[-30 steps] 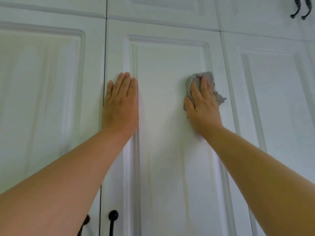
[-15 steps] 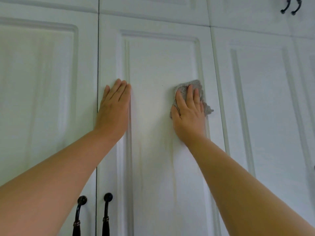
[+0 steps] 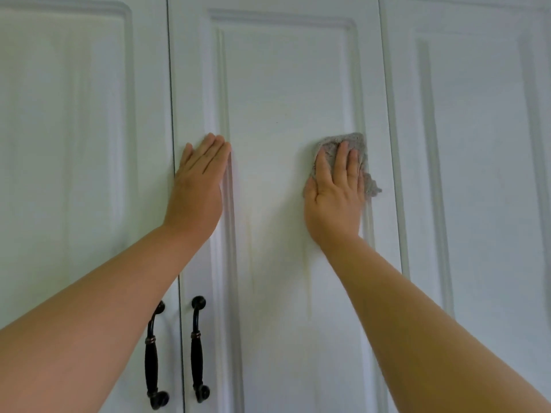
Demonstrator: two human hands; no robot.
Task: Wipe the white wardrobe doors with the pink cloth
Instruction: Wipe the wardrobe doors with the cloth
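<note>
a: report on your hands, please.

b: your left hand [image 3: 198,189] lies flat on the left frame of the middle door [image 3: 286,84], fingers straight and pressed together, the fingertips touching the raised moulding. it holds nothing.

a: and the other?

b: your right hand [image 3: 335,198] presses the cloth [image 3: 356,144] flat against the same door's inner panel, near its right moulding. the fingers are straight and slightly spread on top of the cloth; the thumb lies along the cloth's left edge. you are pressing it, not pinching it.

a: condition of the cloth?

b: bunched. it reads grey-pink in this light. it shows above your fingertips, and a corner sticks out to the right of your hand.

a: door surface?

b: faint yellowish streaks [image 3: 308,278] run down the panel below your right wrist, with a paler one lower down between your two hands.

a: fittings?

b: two dark handles, one on the left door [image 3: 153,359] partly behind your left forearm, one on the middle door [image 3: 198,350], either side of the gap. a third door [image 3: 477,144] stands to the right.

a: any brand, label or writing?

b: none legible on doors, handles or cloth.
</note>
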